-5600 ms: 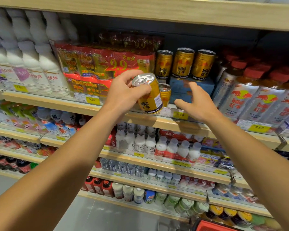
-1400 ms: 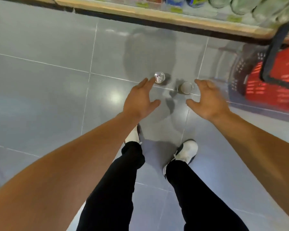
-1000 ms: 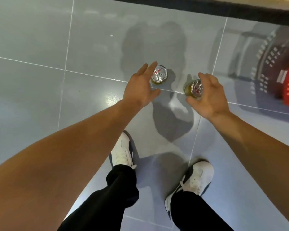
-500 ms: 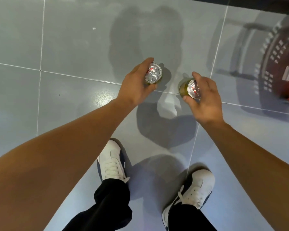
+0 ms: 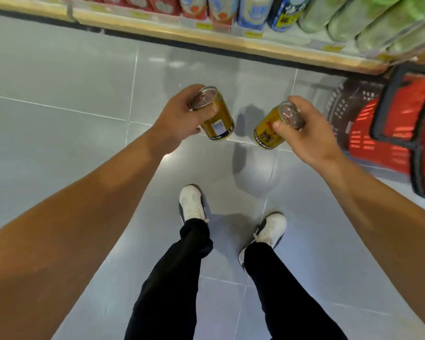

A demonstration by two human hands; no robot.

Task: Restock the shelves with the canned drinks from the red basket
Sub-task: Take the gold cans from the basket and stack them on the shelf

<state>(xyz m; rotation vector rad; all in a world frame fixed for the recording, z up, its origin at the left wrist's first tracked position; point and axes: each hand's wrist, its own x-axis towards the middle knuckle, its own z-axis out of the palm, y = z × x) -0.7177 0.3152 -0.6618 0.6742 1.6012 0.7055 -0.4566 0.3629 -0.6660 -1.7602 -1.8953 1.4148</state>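
Note:
My left hand [image 5: 179, 121] grips a gold drink can [image 5: 219, 121] near its silver top, tilted, above the grey floor. My right hand [image 5: 309, 136] grips a second gold can [image 5: 268, 132] by its upper end, tilted the other way. The red basket [image 5: 378, 136] with black handles stands on the floor at the right, beside the bottom shelf [image 5: 206, 38]. What the basket holds is hidden.
The bottom shelf carries rows of bottles and cartons [image 5: 250, 11] with yellow price tags along its wooden edge. My legs in black trousers and white shoes [image 5: 192, 204] stand on the grey tiled floor [image 5: 71, 82].
Both hands closed round the two cans that stood on the floor and lifted them. The view has risen, so the bottom shelf and the basket came back into sight.

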